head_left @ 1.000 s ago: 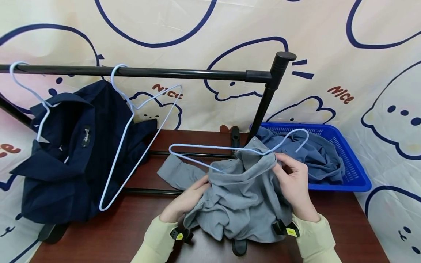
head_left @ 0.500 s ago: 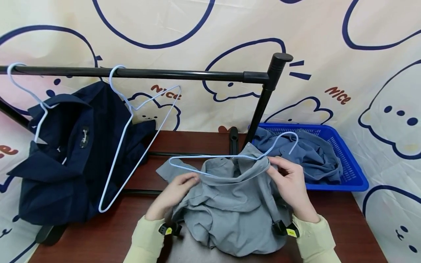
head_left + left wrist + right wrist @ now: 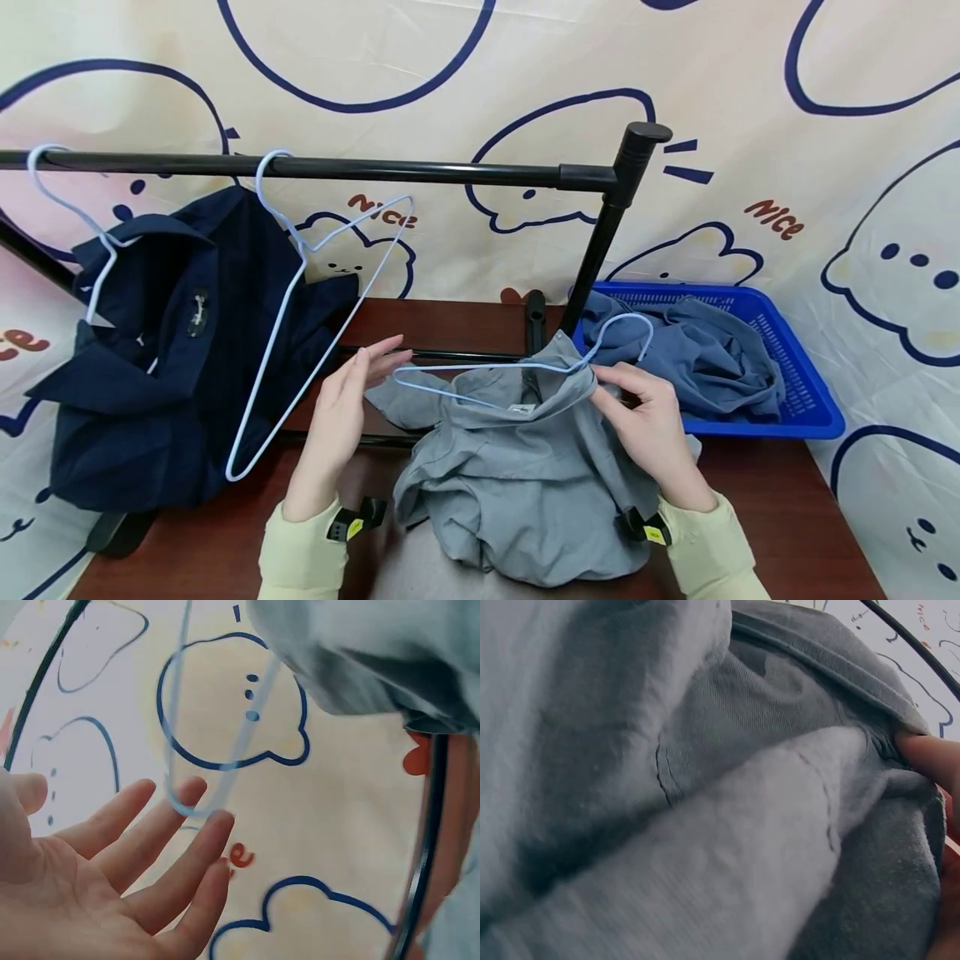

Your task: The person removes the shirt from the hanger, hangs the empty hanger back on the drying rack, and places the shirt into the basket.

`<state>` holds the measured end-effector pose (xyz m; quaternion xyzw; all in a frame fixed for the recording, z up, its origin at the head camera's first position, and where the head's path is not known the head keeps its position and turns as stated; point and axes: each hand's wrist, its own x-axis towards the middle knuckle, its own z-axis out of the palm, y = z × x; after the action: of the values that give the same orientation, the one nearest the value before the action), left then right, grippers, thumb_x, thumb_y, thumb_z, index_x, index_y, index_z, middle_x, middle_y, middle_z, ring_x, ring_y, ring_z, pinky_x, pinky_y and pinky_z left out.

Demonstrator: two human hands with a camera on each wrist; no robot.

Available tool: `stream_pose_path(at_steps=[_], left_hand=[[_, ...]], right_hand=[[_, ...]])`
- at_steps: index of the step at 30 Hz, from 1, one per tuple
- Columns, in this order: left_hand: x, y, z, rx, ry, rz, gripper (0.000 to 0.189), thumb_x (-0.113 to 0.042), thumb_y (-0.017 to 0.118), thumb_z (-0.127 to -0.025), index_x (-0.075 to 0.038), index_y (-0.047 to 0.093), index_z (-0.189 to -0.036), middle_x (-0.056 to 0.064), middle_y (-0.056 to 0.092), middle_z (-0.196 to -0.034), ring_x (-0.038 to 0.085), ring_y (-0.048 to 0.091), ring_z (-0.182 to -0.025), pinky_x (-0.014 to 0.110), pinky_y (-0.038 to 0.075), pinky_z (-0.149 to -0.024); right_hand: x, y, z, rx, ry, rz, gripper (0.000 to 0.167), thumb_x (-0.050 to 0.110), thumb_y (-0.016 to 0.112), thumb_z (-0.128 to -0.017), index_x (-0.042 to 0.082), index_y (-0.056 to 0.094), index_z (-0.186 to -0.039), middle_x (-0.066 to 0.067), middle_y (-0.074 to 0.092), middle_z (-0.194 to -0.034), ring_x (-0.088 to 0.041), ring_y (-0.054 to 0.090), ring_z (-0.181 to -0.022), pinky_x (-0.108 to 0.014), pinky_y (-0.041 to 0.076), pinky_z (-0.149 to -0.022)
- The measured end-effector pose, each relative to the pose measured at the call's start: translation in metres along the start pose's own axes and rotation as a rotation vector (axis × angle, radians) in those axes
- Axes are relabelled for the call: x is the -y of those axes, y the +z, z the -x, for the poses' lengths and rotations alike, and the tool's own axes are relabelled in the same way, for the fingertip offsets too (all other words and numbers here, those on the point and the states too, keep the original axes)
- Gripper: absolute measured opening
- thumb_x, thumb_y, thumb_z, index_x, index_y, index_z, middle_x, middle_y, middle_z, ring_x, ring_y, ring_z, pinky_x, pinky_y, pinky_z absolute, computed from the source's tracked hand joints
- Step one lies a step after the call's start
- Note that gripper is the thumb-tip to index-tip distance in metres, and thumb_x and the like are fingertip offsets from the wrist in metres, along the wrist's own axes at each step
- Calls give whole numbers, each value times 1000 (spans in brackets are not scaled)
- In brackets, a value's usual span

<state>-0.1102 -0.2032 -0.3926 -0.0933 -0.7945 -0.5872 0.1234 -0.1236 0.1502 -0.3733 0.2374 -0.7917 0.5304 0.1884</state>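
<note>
A grey shirt [image 3: 525, 492] lies bunched in front of me, its collar raised. My right hand [image 3: 648, 417] pinches it at the right side of the collar, just under the hook of a light blue hanger [image 3: 487, 365]. One end of that hanger sticks out leftward over the collar; its other end is hidden in the cloth. My left hand [image 3: 345, 408] is off the shirt, fingers extended, beside the protruding hanger end. In the left wrist view the hanger end [image 3: 180, 802] overlaps the fingertips. Grey cloth [image 3: 727, 825] fills most of the right wrist view.
A black rail [image 3: 420, 169] crosses behind, carrying a dark navy garment [image 3: 172, 375] on a hanger and a bare light blue hanger [image 3: 258, 367]. At the right, a blue basket [image 3: 813, 408] holds blue-grey clothes [image 3: 712, 354]. Below is a dark red-brown tabletop [image 3: 772, 517].
My left hand has come off the shirt and moved left and up, its fingers straightening. My right hand has shifted slightly left with the collar and the hanger hook.
</note>
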Motion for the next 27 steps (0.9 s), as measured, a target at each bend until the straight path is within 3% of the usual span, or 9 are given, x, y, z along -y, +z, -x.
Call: stream_pose_path(at_steps=[5,12,18,22,27], left_hand=[[-14,5,4,-16,38,-37,39,-26,37,-113,-18,60,-143,2,68,-129,18,56,-127,32,36,-108],[-24,19,7,6,76,-66,33,-24,51,-109,-29,62,-140,-8,66,-130,11,55,-127,31,41,-102],[-27,40,7,76,128,-108,34,-26,65,-103,-29,65,-137,-16,63,-133,7,52,-128,45,41,-105],[-30,58,5,120,188,-145,35,-28,70,-99,-28,67,-134,-17,62,-132,7,52,-127,43,42,-104],[-32,76,2,133,260,-143,33,-27,71,-99,-26,70,-131,-16,63,-130,7,55,-123,39,45,-101]], right_hand=[[-1,8,1,6,-7,30,20,-15,74,-85,-4,77,-102,-3,62,-76,-10,47,-61,-24,37,-54],[-30,20,7,24,-9,42,25,-7,77,-86,6,80,-107,4,63,-79,-10,47,-62,-24,37,-53],[-28,27,7,101,0,14,24,8,75,-93,18,79,-115,5,71,-92,-11,55,-70,-24,42,-57],[-25,33,5,150,1,-13,25,11,72,-96,20,78,-119,1,72,-96,-12,59,-76,-25,46,-62],[-23,40,4,195,-10,-13,28,9,70,-97,20,76,-123,7,70,-99,-12,60,-79,-28,48,-64]])
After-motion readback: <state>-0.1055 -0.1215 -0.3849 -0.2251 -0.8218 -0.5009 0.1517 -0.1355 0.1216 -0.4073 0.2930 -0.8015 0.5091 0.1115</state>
